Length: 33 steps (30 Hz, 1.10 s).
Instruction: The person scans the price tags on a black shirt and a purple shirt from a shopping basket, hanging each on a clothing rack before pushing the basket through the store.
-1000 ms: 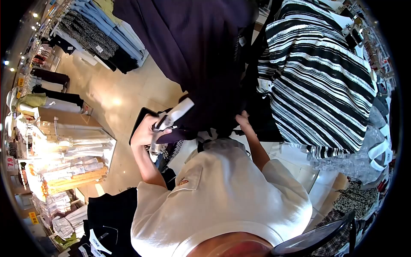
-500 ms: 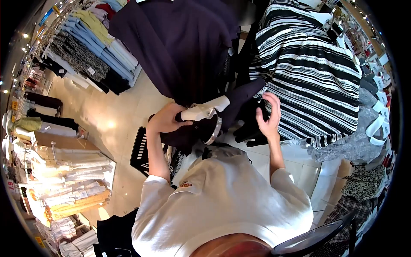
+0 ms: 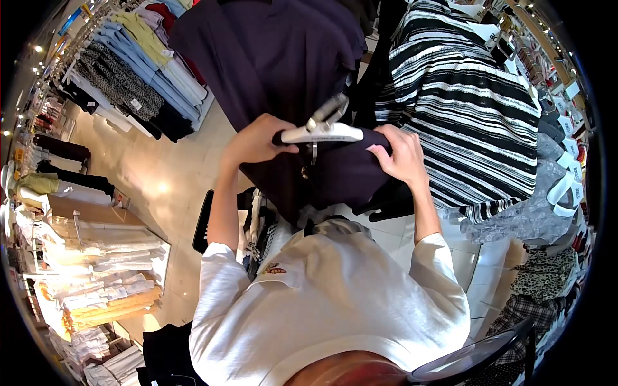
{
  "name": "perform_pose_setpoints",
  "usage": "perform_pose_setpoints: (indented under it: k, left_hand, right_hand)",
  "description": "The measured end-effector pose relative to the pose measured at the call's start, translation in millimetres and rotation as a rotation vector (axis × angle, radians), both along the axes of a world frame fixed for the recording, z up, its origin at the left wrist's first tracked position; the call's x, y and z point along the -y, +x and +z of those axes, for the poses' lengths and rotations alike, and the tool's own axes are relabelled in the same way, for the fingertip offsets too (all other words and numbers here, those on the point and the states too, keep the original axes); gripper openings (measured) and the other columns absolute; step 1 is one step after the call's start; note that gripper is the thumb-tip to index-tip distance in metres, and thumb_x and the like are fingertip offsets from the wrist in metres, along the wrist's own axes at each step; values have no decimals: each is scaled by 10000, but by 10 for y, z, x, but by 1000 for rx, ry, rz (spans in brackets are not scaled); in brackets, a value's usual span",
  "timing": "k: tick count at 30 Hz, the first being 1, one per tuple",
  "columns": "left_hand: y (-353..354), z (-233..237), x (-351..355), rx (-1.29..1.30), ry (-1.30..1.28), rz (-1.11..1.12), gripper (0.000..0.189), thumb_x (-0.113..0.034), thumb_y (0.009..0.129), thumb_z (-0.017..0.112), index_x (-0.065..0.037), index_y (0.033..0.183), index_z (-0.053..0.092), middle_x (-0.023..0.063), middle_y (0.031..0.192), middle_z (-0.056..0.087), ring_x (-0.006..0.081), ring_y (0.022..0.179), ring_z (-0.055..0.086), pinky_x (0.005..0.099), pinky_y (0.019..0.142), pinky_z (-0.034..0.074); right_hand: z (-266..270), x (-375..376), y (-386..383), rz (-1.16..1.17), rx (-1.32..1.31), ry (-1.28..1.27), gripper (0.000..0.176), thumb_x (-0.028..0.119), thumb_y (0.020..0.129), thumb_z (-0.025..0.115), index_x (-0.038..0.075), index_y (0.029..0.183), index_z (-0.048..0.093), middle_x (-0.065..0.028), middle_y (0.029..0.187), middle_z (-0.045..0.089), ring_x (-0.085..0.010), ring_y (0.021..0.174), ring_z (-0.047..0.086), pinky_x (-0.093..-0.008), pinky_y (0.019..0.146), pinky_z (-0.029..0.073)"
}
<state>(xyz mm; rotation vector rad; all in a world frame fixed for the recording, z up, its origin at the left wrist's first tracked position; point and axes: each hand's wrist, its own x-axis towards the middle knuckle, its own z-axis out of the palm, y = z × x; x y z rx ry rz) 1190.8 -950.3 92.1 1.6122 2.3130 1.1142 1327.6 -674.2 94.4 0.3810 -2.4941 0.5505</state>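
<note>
A dark purple garment (image 3: pixel 351 167) hangs on a white hanger (image 3: pixel 322 134) in front of my chest. My left hand (image 3: pixel 261 139) is closed round the garment's shoulder at the hanger's left end. At the other end, my right hand (image 3: pixel 402 154) pinches the opposite shoulder of the garment. The hanger's metal hook and a clear ring-like part rise from its middle. Just beyond hangs a second dark purple garment (image 3: pixel 270 58) with crossed front folds. A black-and-white striped garment (image 3: pixel 463 116) hangs close to my right hand.
Racks of folded trousers (image 3: pixel 138 71) stand at the upper left, with light clothes (image 3: pixel 116 283) on a display below. A black basket (image 3: pixel 203 222) holding clothes is beside my left forearm. Grey garments on hangers (image 3: pixel 547 193) line the right side.
My right hand has moved left and closed on the garment's shoulder; it was apart and open. The hanger has turned level, and my left hand has risen slightly.
</note>
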Motion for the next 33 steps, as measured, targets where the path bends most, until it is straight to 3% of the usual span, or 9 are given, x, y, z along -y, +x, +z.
perform_pose_setpoints:
  k: [13,19,23,25,26,27,29,31,33]
  left_hand:
    - [-84,27,110,-107,354,424,303,-172,755,726,23,970,637,161,934,663,333,860,637,337,739,491]
    - [-122,45,137,-131,404,421,323,-140,775,706,8,1046,610,147,964,652,295,860,636,332,753,488]
    - [-109,240,53,-97,567,301,397,-109,816,662,-6,1178,536,130,1006,642,234,866,628,319,773,486]
    - [-173,330,-10,23,835,186,480,-238,928,535,26,1305,401,147,1047,614,206,906,607,302,805,469]
    - [-221,388,-47,-56,829,225,540,-383,994,344,63,1297,363,187,1069,593,217,894,612,286,797,473]
    - [-200,470,-85,-56,828,229,540,-383,994,344,63,1297,363,187,1069,593,217,894,612,286,797,473]
    - [-140,663,-158,272,1036,194,475,-359,1013,283,43,1182,473,131,970,638,148,806,616,234,740,480]
    - [-165,725,-219,326,957,244,614,-400,1013,211,49,875,606,120,701,647,143,621,621,211,592,477]
    - [-202,734,-263,297,902,305,669,-439,1004,201,50,779,598,160,670,634,188,574,620,250,571,495]
  right_hand:
    - [160,337,-247,-147,281,-143,377,398,837,613,26,899,627,-176,741,641,-359,668,620,-416,618,482]
    - [133,372,-323,-85,242,-199,325,320,849,630,-1,902,624,-188,700,632,-316,574,602,-359,567,455]
    - [182,451,-350,-104,298,-235,363,377,848,606,24,922,645,-187,756,648,-359,685,624,-419,662,481]
    - [196,504,-356,-115,343,-232,360,372,847,608,23,924,645,-186,760,651,-359,696,628,-420,672,483]
    - [193,535,-359,-106,341,-216,355,368,846,609,24,924,646,-186,764,652,-357,707,632,-419,676,486]
    - [188,569,-356,-99,340,-200,350,364,845,611,25,924,647,-186,767,653,-355,718,637,-418,680,488]
    - [199,646,-351,-106,352,-175,337,357,843,615,30,920,650,-188,766,652,-357,727,636,-417,679,492]
    - [146,677,-367,-65,358,-168,332,355,842,617,34,916,650,-188,761,651,-358,729,633,-415,673,493]
    - [104,685,-377,-55,368,-184,328,349,843,618,30,913,649,-188,758,649,-360,729,631,-412,669,492]
